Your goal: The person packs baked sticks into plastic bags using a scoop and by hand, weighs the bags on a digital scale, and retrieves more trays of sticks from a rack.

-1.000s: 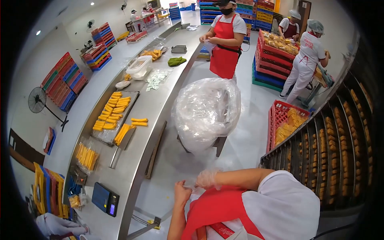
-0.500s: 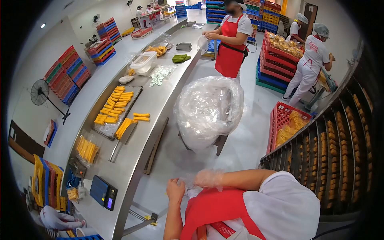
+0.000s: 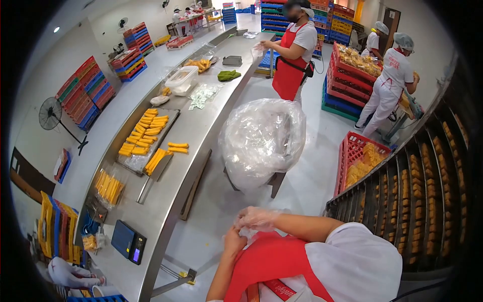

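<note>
My right hand (image 3: 257,218) is in a clear plastic glove, its fingers closed and meeting my left hand (image 3: 234,238) in front of the red apron (image 3: 274,259). A thin clear plastic glove (image 3: 248,232) is bunched between the two hands, gripped by both; its exact shape is hard to make out. To the left on the steel table (image 3: 173,201), a metal scoop (image 3: 159,169) holds yellow sticks of bread. More yellow bread sticks (image 3: 142,133) lie on a tray, and a filled clear bag (image 3: 108,188) stands nearby. A digital scale (image 3: 129,241) sits closer to me.
A large clear plastic bag (image 3: 261,141) lines a container on a stand ahead. At right are a rack of bread trays (image 3: 402,201) and a red crate (image 3: 352,151) of bagged goods. A co-worker in a red apron (image 3: 289,60) stands across the table's far end.
My hands have come together: the left moved right and the gloved right moved slightly left and up. The co-worker at the table shifted their hands slightly.
</note>
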`<state>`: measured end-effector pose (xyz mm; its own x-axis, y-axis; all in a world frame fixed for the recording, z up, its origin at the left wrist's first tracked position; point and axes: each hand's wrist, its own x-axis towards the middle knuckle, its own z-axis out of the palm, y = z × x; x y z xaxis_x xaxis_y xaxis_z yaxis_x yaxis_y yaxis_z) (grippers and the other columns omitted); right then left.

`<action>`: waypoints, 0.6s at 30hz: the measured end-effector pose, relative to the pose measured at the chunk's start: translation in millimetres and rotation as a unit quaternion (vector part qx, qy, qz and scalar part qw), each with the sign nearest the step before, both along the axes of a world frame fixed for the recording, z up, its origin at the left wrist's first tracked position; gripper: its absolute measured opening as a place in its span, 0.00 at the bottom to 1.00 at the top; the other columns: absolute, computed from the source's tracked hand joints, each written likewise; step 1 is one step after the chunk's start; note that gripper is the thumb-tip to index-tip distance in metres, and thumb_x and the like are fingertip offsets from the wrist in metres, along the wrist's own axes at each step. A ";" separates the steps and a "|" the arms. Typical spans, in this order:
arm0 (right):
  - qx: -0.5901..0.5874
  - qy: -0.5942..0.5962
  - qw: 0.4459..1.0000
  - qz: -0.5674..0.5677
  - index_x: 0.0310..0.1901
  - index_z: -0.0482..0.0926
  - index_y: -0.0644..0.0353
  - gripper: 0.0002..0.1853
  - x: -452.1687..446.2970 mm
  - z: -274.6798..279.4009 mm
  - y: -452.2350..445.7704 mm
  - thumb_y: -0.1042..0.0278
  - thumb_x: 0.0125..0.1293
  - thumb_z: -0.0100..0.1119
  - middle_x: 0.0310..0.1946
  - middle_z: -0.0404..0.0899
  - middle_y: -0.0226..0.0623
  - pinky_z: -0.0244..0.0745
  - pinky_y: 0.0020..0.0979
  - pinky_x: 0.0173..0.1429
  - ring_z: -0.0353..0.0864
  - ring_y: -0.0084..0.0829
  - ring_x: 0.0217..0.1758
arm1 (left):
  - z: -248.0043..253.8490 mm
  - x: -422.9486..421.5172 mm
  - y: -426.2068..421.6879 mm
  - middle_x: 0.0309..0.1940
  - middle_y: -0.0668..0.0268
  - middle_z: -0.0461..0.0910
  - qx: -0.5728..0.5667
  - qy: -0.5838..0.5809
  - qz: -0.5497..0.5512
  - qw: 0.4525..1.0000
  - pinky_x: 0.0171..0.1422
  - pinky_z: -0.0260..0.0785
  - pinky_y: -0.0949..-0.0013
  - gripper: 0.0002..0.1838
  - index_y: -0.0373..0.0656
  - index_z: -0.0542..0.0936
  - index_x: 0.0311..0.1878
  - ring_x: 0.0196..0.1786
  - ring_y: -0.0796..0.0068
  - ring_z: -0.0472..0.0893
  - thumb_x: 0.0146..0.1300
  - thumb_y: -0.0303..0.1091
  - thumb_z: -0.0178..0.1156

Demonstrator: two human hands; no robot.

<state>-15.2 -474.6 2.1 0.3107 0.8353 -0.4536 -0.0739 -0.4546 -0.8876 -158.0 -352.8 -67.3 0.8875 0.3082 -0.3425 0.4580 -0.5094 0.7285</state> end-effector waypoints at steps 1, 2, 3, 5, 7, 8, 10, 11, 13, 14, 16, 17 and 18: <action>-0.035 0.071 0.996 -0.035 0.43 0.81 0.64 0.15 -7.1 22.5 4.7 0.66 0.56 0.58 0.38 0.83 0.54 0.79 0.43 0.47 0.84 0.46 0.46 | 9.6 6.7 -1.8 0.64 0.53 0.76 -0.012 0.062 -0.011 0.998 0.58 0.76 0.57 0.36 0.37 0.75 0.66 0.56 0.53 0.82 0.46 0.26 0.58; -0.069 0.142 0.985 -0.070 0.47 0.80 0.65 0.18 -10.4 35.1 7.6 0.64 0.56 0.60 0.41 0.83 0.57 0.78 0.44 0.51 0.83 0.50 0.49 | 5.6 8.5 -1.8 0.64 0.53 0.76 -0.011 0.059 -0.015 0.998 0.58 0.76 0.57 0.36 0.37 0.75 0.66 0.56 0.53 0.82 0.46 0.26 0.58; -0.067 0.140 0.985 -0.072 0.47 0.80 0.65 0.18 -7.5 23.1 8.9 0.64 0.56 0.60 0.41 0.83 0.57 0.78 0.44 0.51 0.83 0.50 0.49 | -2.9 7.4 -1.3 0.66 0.54 0.75 -0.041 0.006 0.016 0.999 0.53 0.77 0.59 0.36 0.36 0.75 0.66 0.50 0.55 0.84 0.46 0.25 0.58; -0.045 -0.314 0.946 0.073 0.49 0.78 0.69 0.21 -5.8 -18.9 11.9 0.63 0.58 0.59 0.47 0.81 0.60 0.76 0.48 0.56 0.81 0.55 0.54 | 4.2 7.3 -0.3 0.68 0.56 0.74 -0.071 -0.045 0.047 0.995 0.48 0.79 0.60 0.36 0.34 0.74 0.66 0.44 0.56 0.87 0.46 0.24 0.58; -0.006 -0.374 0.922 0.103 0.48 0.77 0.69 0.20 -13.5 -33.5 5.1 0.62 0.58 0.59 0.46 0.81 0.59 0.76 0.50 0.56 0.81 0.56 0.53 | 36.0 7.2 -0.5 0.71 0.58 0.70 -0.124 -0.030 0.078 0.989 0.39 0.79 0.65 0.34 0.32 0.73 0.66 0.32 0.63 0.87 0.50 0.22 0.57; 0.032 -0.430 0.892 0.132 0.46 0.77 0.70 0.19 -15.0 -36.4 2.7 0.62 0.59 0.58 0.46 0.82 0.58 0.76 0.51 0.55 0.81 0.57 0.52 | 31.9 6.6 1.6 0.71 0.58 0.70 -0.126 -0.030 0.078 0.989 0.39 0.79 0.65 0.34 0.32 0.73 0.66 0.32 0.63 0.87 0.50 0.22 0.57; -0.001 -0.409 0.902 0.141 0.47 0.77 0.69 0.19 -17.4 -24.1 4.6 0.62 0.60 0.57 0.45 0.82 0.57 0.77 0.51 0.54 0.82 0.57 0.51 | 19.6 3.3 5.7 0.73 0.56 0.66 -0.136 -0.070 0.056 0.987 0.30 0.77 0.68 0.33 0.33 0.71 0.68 0.27 0.68 0.85 0.53 0.18 0.53; -0.032 -0.386 0.910 0.150 0.47 0.78 0.68 0.18 -18.1 -14.9 6.9 0.62 0.61 0.56 0.45 0.83 0.56 0.77 0.51 0.53 0.82 0.57 0.49 | 20.9 0.8 6.3 0.73 0.56 0.66 -0.138 -0.069 0.059 0.986 0.30 0.77 0.68 0.33 0.33 0.71 0.68 0.27 0.68 0.85 0.53 0.18 0.53; -0.010 -0.442 0.878 0.182 0.48 0.78 0.68 0.19 -14.0 -18.6 6.2 0.62 0.61 0.57 0.43 0.84 0.56 0.77 0.51 0.52 0.83 0.56 0.48 | 24.7 -6.4 7.1 0.72 0.62 0.69 -0.244 -0.107 0.117 0.957 0.32 0.76 0.70 0.31 0.35 0.72 0.68 0.28 0.72 0.85 0.56 0.19 0.51; 0.003 -0.467 0.861 0.202 0.49 0.79 0.67 0.19 -13.1 -20.1 8.5 0.62 0.61 0.57 0.42 0.84 0.56 0.78 0.50 0.52 0.83 0.56 0.48 | 22.6 -9.3 9.4 0.72 0.62 0.69 -0.246 -0.106 0.124 0.956 0.32 0.76 0.70 0.31 0.35 0.72 0.68 0.28 0.72 0.85 0.56 0.19 0.51; -0.001 -0.495 0.844 0.207 0.49 0.80 0.67 0.18 -12.7 -14.3 18.5 0.63 0.62 0.57 0.40 0.84 0.56 0.78 0.49 0.51 0.84 0.55 0.46 | 14.5 -20.3 14.3 0.71 0.59 0.69 -0.276 -0.152 0.160 0.936 0.30 0.76 0.72 0.31 0.36 0.73 0.68 0.28 0.73 0.84 0.58 0.18 0.50; -0.014 -0.494 0.846 0.202 0.47 0.81 0.67 0.17 -13.0 -9.7 27.8 0.63 0.62 0.56 0.39 0.84 0.57 0.79 0.49 0.50 0.85 0.54 0.45 | 8.6 -26.2 15.6 0.71 0.59 0.69 -0.277 -0.148 0.188 0.931 0.30 0.76 0.72 0.31 0.36 0.73 0.68 0.28 0.73 0.84 0.58 0.18 0.50; -0.003 -0.457 0.861 0.222 0.46 0.81 0.67 0.18 -9.2 -8.1 38.0 0.61 0.63 0.57 0.37 0.84 0.58 0.80 0.48 0.49 0.85 0.53 0.42 | 4.9 -30.8 19.2 0.70 0.58 0.70 -0.263 -0.155 0.194 0.932 0.30 0.76 0.73 0.30 0.37 0.73 0.68 0.28 0.74 0.84 0.58 0.19 0.50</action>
<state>-24.4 -436.7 -6.0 0.1906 0.9622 -0.1945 0.8364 -0.2629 -0.4809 -188.8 -333.6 -62.4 0.8256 0.4885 -0.2824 0.2592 0.1162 0.9588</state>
